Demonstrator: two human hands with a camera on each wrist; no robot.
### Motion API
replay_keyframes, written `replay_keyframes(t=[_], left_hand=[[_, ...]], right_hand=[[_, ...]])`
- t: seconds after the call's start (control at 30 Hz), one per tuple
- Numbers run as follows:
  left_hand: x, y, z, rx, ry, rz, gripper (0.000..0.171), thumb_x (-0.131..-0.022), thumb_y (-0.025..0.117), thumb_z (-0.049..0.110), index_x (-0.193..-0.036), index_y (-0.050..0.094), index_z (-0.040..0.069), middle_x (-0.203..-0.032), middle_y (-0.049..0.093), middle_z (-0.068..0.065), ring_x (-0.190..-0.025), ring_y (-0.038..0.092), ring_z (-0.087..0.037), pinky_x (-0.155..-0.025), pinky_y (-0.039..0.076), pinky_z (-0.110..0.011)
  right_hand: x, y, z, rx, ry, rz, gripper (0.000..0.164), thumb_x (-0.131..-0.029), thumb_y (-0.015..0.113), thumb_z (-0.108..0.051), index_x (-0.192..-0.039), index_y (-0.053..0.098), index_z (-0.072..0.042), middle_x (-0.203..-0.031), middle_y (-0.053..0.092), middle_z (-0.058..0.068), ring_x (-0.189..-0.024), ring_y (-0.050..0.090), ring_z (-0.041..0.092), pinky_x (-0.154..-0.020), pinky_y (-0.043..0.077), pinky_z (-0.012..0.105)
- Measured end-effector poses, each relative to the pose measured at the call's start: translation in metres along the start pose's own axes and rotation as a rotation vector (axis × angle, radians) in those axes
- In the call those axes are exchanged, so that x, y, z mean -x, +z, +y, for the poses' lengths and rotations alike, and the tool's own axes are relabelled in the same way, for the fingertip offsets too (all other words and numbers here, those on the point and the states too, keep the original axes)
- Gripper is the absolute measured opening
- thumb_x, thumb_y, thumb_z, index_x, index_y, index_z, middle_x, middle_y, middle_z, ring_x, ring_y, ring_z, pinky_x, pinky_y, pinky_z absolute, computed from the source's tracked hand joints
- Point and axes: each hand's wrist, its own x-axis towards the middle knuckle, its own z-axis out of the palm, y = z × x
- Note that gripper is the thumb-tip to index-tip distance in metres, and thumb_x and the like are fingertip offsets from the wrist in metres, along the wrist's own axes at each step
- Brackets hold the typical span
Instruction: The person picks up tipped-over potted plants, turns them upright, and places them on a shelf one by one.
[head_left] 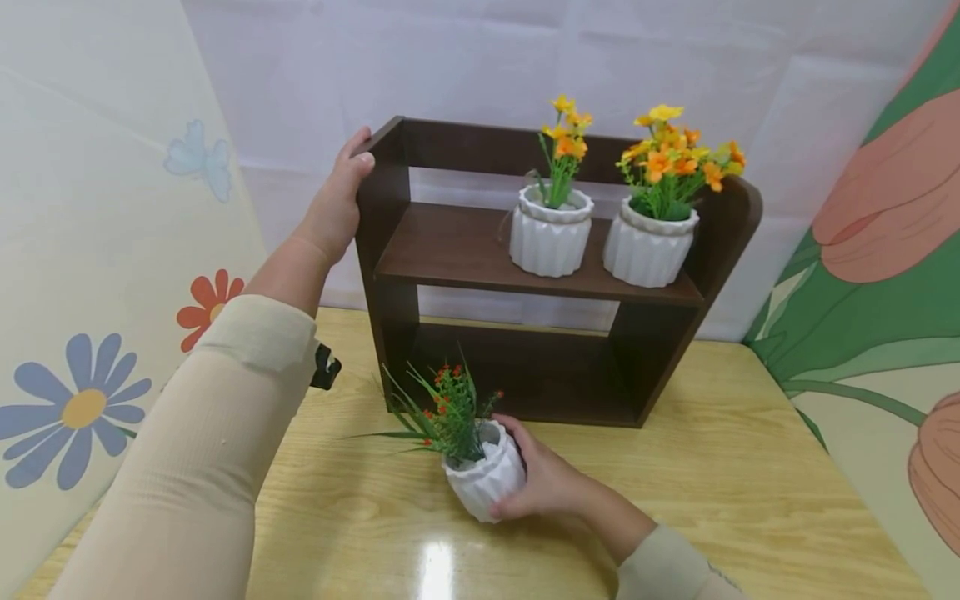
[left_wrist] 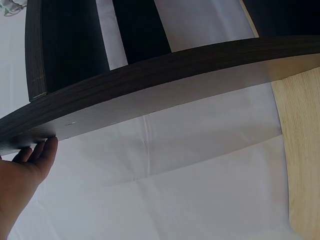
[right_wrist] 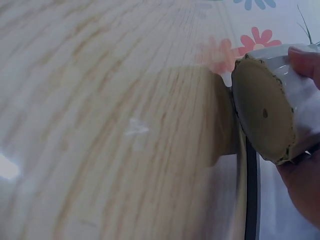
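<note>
A dark brown two-tier shelf stands on the wooden table. My left hand holds the upper part of its left side panel, fingertips against the outer face in the left wrist view. In front of the shelf, my right hand grips a white fluted flowerpot with small red flowers and long green leaves. The pot is tilted, and its flat underside shows in the right wrist view. Two more white flowerpots, a slimmer one and a fuller one, carry yellow and orange flowers on the upper tier.
The shelf's lower tier lies behind the gripped pot. Light wooden tabletop extends around the shelf. A white cloth hangs behind, with flower-printed panels on both sides.
</note>
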Motion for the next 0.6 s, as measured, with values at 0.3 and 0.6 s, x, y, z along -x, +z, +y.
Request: replay_keyframes(t=[0.3, 0.6], left_hand=[[0.000, 0.000, -0.001, 0.011, 0.003, 0.002, 0.059, -0.100, 0.024, 0.040, -0.157, 0.012, 0.032, -0.147, 0.032, -0.007, -0.109, 0.047, -0.014, -0.098, 0.033, -0.027], [0.000, 0.000, -0.002, 0.013, 0.007, 0.006, 0.059, -0.100, 0.024, 0.039, -0.157, 0.012, 0.032, -0.146, 0.033, -0.008, -0.104, 0.049, -0.012, -0.095, 0.035, -0.025]], right_hand=[[-0.003, -0.001, 0.007, -0.099, 0.017, 0.069, 0.119, -0.056, 0.091, -0.012, -0.153, 0.022, -0.022, -0.141, 0.049, 0.014, -0.119, 0.053, 0.030, -0.098, 0.043, 0.047], [-0.007, -0.005, 0.014, -0.089, 0.016, 0.103, 0.115, -0.059, 0.090, -0.011, -0.152, 0.023, -0.021, -0.142, 0.048, 0.017, -0.125, 0.050, 0.034, -0.104, 0.037, 0.051]])
